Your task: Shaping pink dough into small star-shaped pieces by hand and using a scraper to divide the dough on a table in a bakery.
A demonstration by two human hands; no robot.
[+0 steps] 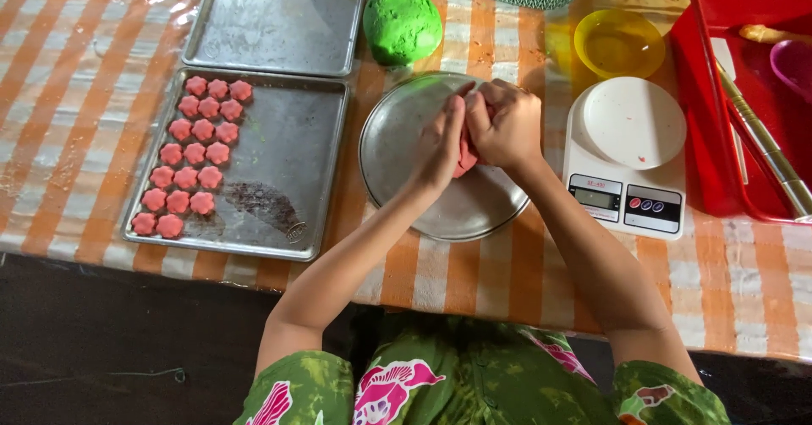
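Pink dough (pixel 463 159), a soft lump mostly hidden, sits over the round metal plate (pixel 397 163) on the striped desk (pixel 85 53). Left hand (pixel 440 148) and right hand (pixel 506 126) each close their grip around it, pressing together.

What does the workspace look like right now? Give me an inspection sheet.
Surface: table under an orange-and-white striped cloth with a glossy cover.
Job's things: pink dough pressed between both hands over a round metal plate; pink flower-shaped pieces in rows on a metal tray.
Clutter: green dough ball, second metal tray, kitchen scale, yellow bowl, red tray holding tongs.
Hands: left hand and right hand both closed on the pink dough.
Cables: nothing seen.
Surroundings: dark floor below the table edge.
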